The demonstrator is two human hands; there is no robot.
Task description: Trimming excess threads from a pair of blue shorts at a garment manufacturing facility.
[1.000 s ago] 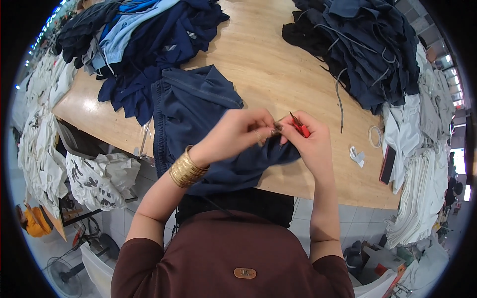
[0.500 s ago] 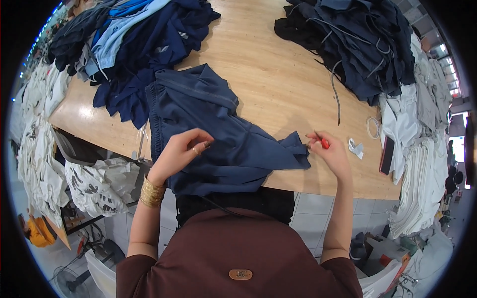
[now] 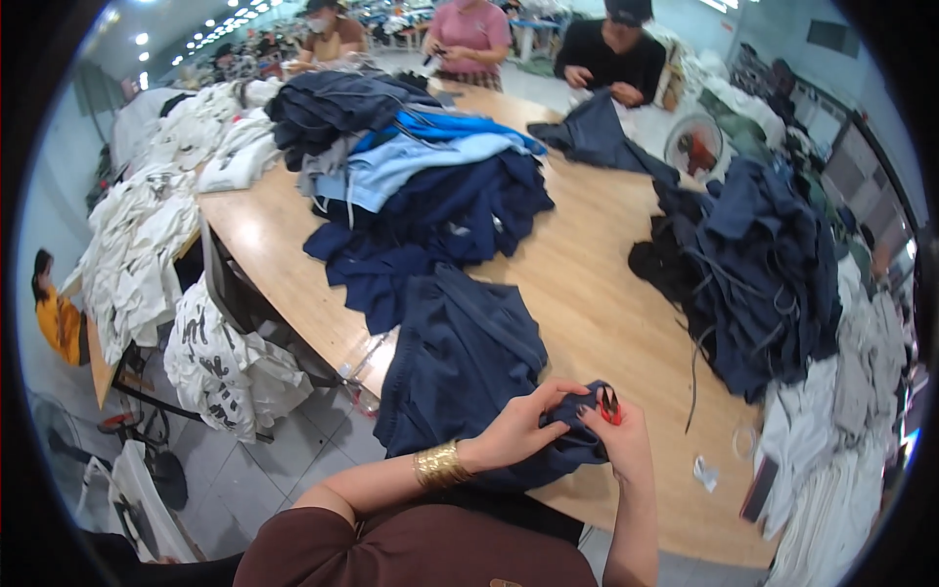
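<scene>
A dark navy pair of trousers [image 3: 460, 328] with a gathered elastic waist lies on the table in front of me, its waist end at the left. My left hand [image 3: 528, 430] reaches across it, a gold cuff bracelet on the wrist, and pinches cloth at the leg end. Close against it, my right hand [image 3: 624, 435] is closed round small red-handled thread snips [image 3: 613, 406], dark blades pointing up, and also touches the bunched leg end [image 3: 579, 448]. My fingers partly hide the cloth between the hands.
A pile of blue and navy garments [image 3: 440, 205] stands beyond the trousers; another dark pile [image 3: 763, 284] with loose cords is at right. A phone-like dark slab [image 3: 759, 489] and white scrap [image 3: 704, 474] lie near the right edge. Several people work at the far side.
My left hand has moved right from above the trousers to the leg end and closed on it, meeting my right hand. The leg end is now bunched up. The view has tilted up.
</scene>
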